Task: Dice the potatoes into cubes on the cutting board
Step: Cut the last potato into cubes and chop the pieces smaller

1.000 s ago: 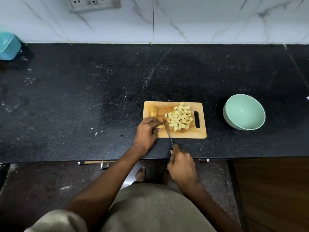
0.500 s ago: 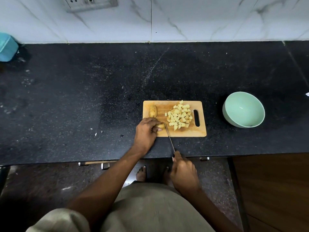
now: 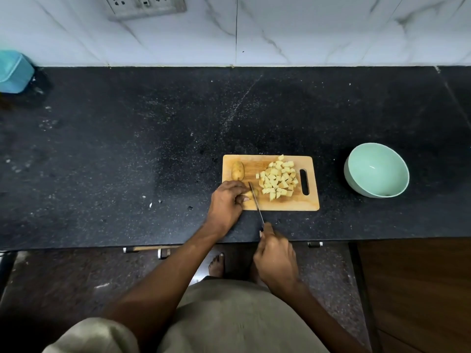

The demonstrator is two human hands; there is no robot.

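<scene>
**Potato piece under the knife, near-left corner of board**

Black speckled stone counter (image 3: pixel 127 154), matte w/ pale flecks & a faint diagonal scratch; white veined marble-look wall tiles (image 3: pixel 305 29) behind, switch/socket plate (image 3: pixel 145 6) cut off at top edge. Dark floor below counter lip, brown wood cabinet front (image 3: pixel 420 289) at lower right. Bare foot (image 3: pixel 217 264) visible betw. the arms.

Rectangular wooden cutting board (image 3: pixel 309 202), pale grain, rounded corners, slot handle on its right end. Heap of small yellow potato cubes (image 3: pixel 277 180) on board's right half, just beside the slot. One whole unpeeled potato (image 3: pixel 237 170), oval, tan skin, near board's far-left corner. Mint-green round bowl (image 3: pixel 376 170), smooth & glossy, well apart to right of board. Teal rounded container (image 3: pixel 14 72) at far left, cropped by frame edge.

Left hand (image 3: pixel 225 203) curled over a potato piece (image 3: pixel 251 194) at board's near-left corner, fingers pinning it down; piece mostly hidden, shape hard to make out. Right hand (image 3: pixel 276 258) wrapped round handle of knife (image 3: pixel 256 202), handle fully hidden in fist; thin blade angled up-left, tip region on the piece right beside left fingertips. Can't tell how deep blade sits.

Beige garment at bottom, partly cropped.
</scene>
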